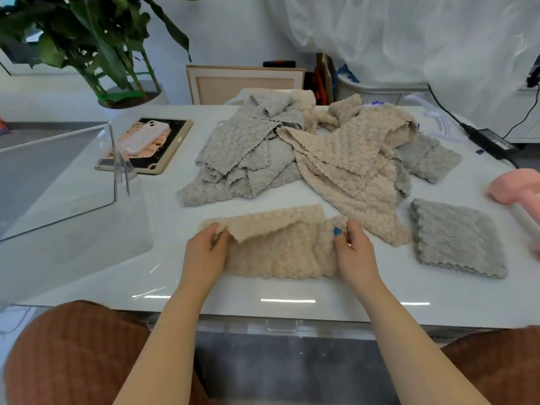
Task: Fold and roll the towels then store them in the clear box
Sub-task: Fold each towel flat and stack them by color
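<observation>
While half-folded, beige towel (277, 252) in both hands (204, 254) (356, 254)

no legible text, scribbled lettering on pink-and-black illustrated tablet cover (168, 144) too blurred to read, pale label on black power adapter brick (493, 140) unreadable

Forearms (175, 331): both bare, running down to the bottom edge of the frame.
Left hand (204, 254): bare, nails turned away from the camera.
Right hand (355, 254): bare; thumbnail (337, 231) painted bright blue.
Clothing: rust-brown garment (73, 349), quilted waffle-like texture, visible at both lower corners.
</observation>
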Demonstrator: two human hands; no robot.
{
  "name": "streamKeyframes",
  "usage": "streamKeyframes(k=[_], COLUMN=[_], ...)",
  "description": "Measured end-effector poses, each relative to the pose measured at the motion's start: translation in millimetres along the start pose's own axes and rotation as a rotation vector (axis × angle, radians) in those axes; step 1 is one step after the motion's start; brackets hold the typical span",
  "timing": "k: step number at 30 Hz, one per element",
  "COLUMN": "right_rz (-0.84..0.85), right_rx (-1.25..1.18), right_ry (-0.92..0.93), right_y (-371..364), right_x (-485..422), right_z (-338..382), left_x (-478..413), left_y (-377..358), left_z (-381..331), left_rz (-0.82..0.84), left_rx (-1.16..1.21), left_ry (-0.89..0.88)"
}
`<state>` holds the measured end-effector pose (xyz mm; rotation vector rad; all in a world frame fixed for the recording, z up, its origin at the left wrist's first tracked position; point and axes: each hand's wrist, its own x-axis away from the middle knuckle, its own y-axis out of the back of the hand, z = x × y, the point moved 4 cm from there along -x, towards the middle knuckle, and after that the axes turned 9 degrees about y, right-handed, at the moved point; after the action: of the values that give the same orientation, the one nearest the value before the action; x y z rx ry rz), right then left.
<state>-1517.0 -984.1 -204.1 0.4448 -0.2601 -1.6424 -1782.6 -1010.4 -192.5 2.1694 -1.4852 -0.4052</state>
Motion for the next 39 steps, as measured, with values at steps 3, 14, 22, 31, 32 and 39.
streamKeyframes(k=[3, 14, 22, 31, 32, 39], right_rz=[-0.013, 0.125, 0.172, 0.067, 0.025, 0.17], right_rx=[0.09, 0.546, 0.612, 0.489, 0.436, 0.581], right_ry=[0.022, 0.071, 0.143, 0.076, 0.08, 0.045], right_y=[-4, -38, -41, -32, -30, -35], right_x=[-13, -47, -36, -35, -34, -32], right_z=[1, -8, -9, -7, -8, -10], left_x=[5, 7, 20, 26, 27, 28], left_y=[12, 16, 24, 23, 25, 27], left_z=[3, 31, 37, 42, 42, 44], left_rz=[-0.122, -0.191, -0.237, -0.27, -0.287, -0.171], left_rx=[0.184, -0.252, -0.402, -0.581, -0.574, -0.739], left_ry=[0.15, 0.334, 0.333, 0.292, 0.288, 0.302])
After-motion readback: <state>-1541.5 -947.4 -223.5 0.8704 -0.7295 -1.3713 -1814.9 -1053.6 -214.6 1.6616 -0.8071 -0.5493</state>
